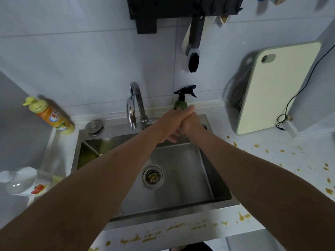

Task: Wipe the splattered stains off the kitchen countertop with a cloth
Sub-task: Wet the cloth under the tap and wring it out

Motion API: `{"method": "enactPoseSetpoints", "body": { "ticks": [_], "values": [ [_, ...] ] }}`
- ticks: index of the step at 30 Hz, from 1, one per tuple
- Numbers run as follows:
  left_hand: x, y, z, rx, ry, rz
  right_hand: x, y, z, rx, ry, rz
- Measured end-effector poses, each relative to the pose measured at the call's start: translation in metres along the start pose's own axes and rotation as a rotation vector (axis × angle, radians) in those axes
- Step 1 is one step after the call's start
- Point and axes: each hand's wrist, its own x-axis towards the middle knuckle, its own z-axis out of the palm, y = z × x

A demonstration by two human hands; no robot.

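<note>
Both hands, left hand (170, 124) and right hand (189, 124), were clasped together over the sink (181, 178), gripping no cloth; none showed. Yellow stains (174, 228) still covered the counter (272, 160); fetching a cloth seemed next

Both forearms were bare from the bottom edge of the view up to the wrists, with no sleeve showing on either. The left hand (170, 124) and the right hand (190, 124) wore no gloves, and both wrists were unadorned
</note>
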Motion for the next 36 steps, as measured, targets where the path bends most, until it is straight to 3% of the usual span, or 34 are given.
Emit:
{"method": "enactPoseSetpoints", "body": {
  "ticks": [3, 6, 10, 13, 17, 23, 29, 32, 36],
  "values": [
    [0.004, -0.011, 0.000, -0.094, 0.077, -0.005, 0.002, -0.002, -0.015, 0.271, -0.110, 0.220],
    [0.008, -0.023, 0.001, -0.105, 0.141, 0.022, -0.001, -0.001, -0.030, 0.481, -0.236, 0.282],
    [0.004, -0.028, 0.002, -0.091, 0.268, 0.004, -0.010, -0.006, -0.033, 0.218, -0.311, 0.191],
    [-0.003, -0.026, -0.002, -0.027, 0.283, 0.017, -0.019, -0.004, -0.033, 0.031, -0.188, 0.043],
    [-0.020, -0.028, -0.014, 0.008, 0.239, 0.050, -0.028, -0.003, -0.037, 0.092, 0.052, 0.007],
    [-0.067, -0.036, -0.021, 0.014, 0.099, 0.103, -0.073, -0.013, -0.018, 0.053, 0.205, -0.011],
    [-0.096, -0.059, -0.012, -0.170, 0.031, 0.246, -0.131, -0.007, 0.013, 0.349, 0.338, -0.152],
    [-0.101, -0.061, 0.004, -0.331, -0.118, 0.216, -0.155, 0.009, 0.012, 0.384, 0.490, -0.114],
    [-0.109, -0.063, 0.029, -0.207, -0.244, 0.251, -0.186, 0.027, -0.018, 0.419, 0.568, -0.036]
  ]
}}
